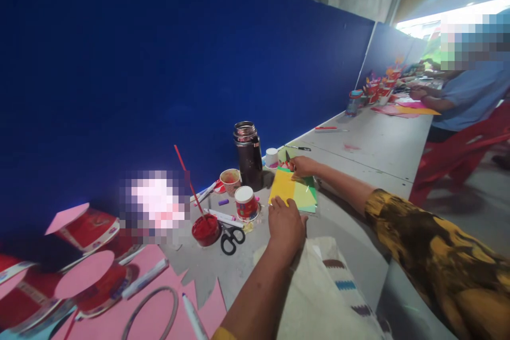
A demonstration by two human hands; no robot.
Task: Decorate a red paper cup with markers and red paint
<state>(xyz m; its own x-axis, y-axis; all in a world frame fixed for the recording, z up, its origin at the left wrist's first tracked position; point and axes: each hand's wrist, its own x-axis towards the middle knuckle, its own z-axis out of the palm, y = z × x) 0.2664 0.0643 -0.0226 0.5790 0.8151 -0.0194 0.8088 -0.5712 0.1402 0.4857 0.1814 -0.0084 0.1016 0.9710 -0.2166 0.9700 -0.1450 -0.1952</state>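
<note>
A small stack of coloured paper (282,186), yellow on top with light and dark green showing at the right, lies on the table. My left hand (285,223) rests at its near edge, fingers laid over the yellow sheet and thumb out to the side. At the far edge is my right hand (303,167), its fingers closed together. A dark pointed tip (287,155) sticks up beside those fingers, with a bit of red below; what they hold is not clear. Just left of the paper stands a red-patterned paper cup (246,204), upside down.
A dark flask (247,159) stands behind the cups. Black-handled scissors (232,237) lie beside a red pot (206,229) with a stick in it. Pink paper (159,303) and markers lie at lower left. A cloth bag (319,297) is nearest me; another person (466,90) sits at right.
</note>
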